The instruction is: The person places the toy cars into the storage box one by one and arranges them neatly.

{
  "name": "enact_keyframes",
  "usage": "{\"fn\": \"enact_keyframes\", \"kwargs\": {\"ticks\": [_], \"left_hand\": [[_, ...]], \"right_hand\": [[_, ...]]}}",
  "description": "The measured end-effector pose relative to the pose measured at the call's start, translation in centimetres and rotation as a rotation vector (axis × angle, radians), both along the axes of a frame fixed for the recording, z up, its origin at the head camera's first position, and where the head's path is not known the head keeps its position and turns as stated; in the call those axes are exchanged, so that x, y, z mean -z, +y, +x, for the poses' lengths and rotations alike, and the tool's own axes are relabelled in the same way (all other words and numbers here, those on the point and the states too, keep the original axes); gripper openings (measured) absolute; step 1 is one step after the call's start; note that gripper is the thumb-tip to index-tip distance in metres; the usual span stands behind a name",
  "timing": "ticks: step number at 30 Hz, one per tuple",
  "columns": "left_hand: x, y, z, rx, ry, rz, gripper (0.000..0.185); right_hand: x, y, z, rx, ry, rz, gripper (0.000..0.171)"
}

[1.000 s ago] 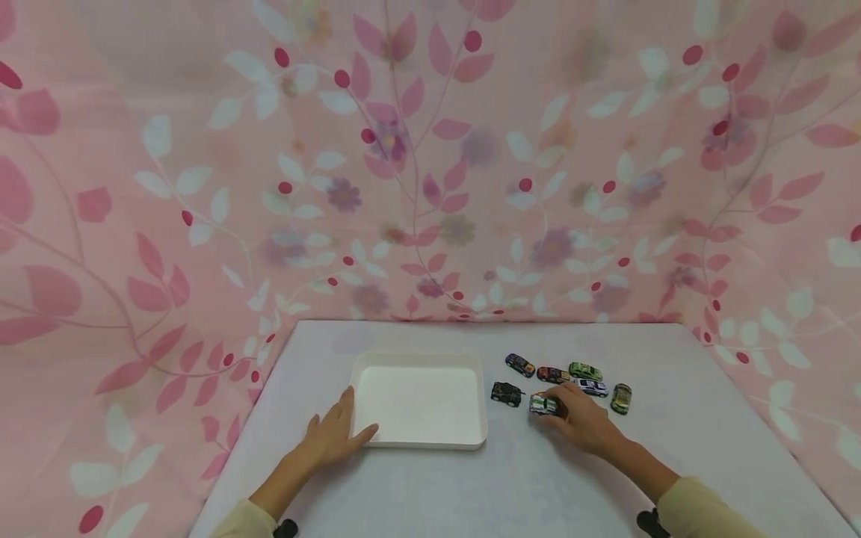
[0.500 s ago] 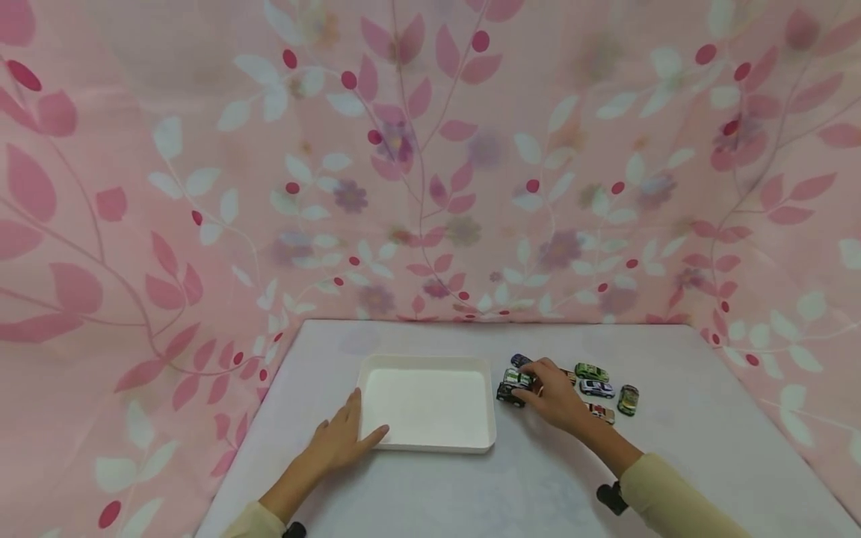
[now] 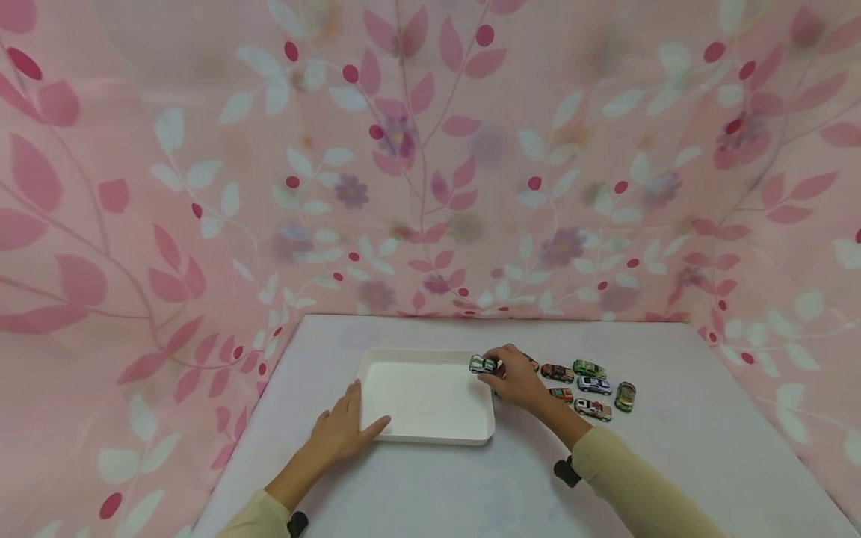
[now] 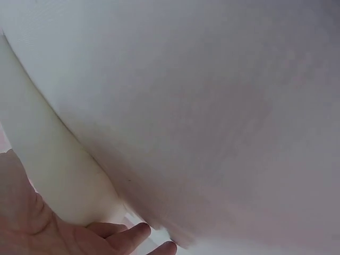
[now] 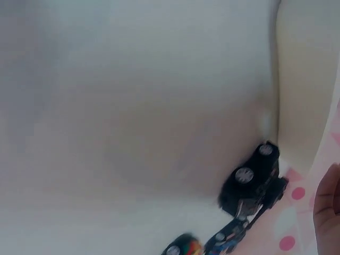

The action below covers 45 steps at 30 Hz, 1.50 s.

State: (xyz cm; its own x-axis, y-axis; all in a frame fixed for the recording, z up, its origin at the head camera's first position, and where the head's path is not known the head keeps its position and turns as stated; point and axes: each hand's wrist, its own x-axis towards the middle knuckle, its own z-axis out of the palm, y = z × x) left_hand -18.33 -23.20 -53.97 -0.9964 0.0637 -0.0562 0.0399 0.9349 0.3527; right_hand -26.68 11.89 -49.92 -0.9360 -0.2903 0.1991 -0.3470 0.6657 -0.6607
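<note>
As the right hand [image 3: 514, 377] pinches a green-and-white toy car [image 3: 482, 365] above the right rim of the white tray [image 3: 425, 437], the left hand [image 3: 343, 432] lies flat against the tray's near left corner, fingers straight and holding nothing. Five more toy cars [image 3: 590, 379] sit clustered on the white table [image 3: 673, 441] just right of the tray. A dark car [image 5: 254, 179] shows blurred in the right wrist view, apparently beside the tray wall.

Toy car [image 3: 482, 364] now over tray [image 3: 430, 438]
</note>
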Motion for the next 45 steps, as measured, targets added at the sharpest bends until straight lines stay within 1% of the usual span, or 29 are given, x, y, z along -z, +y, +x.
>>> {"fn": "enact_keyframes", "kwargs": {"ticks": [4,7,12,16,21,29,34,36,41,45], "left_hand": [[0.2,-0.2,-0.2,-0.007,-0.009,-0.009,0.111],[0.1,-0.3,-0.3,0.004,-0.013,-0.008,0.112],[0.0,-0.1,-0.5,0.008,-0.019,-0.009,0.112],[0.1,0.1,-0.8,0.007,-0.019,-0.012,0.113],[0.3,0.3,-0.9,0.009,-0.010,-0.003,0.113],[-0.1,0.1,-0.6,0.018,-0.014,0.002,0.112],[-0.3,-0.1,-0.5,0.016,-0.024,-0.007,0.114],[-0.2,-0.2,-0.5,0.013,-0.027,-0.011,0.114],[-0.2,-0.1,-0.5,0.015,-0.012,-0.007,0.112],[-0.4,0.0,-0.5,0.021,0.000,-0.009,0.110]], "right_hand": [[0.0,-1.7,-0.2,-0.030,-0.020,-0.042,0.036],[0.1,-2.7,-0.2,-0.045,-0.022,-0.052,0.035],[0.6,-4.0,-0.2,-0.085,-0.007,-0.005,0.033],[1.2,-5.0,-0.1,-0.130,0.041,0.029,0.031],[1.7,-6.4,0.1,-0.158,0.058,0.028,0.029],[2.6,-9.1,0.7,-0.198,0.018,0.034,0.030],[2.9,-10.9,1.2,-0.206,-0.027,0.030,0.030],[3.0,-11.5,1.5,-0.213,-0.027,0.028,0.030],[3.4,-12.4,1.8,-0.213,-0.033,0.038,0.030],[3.8,-12.8,2.0,-0.208,-0.058,0.055,0.031]]}}
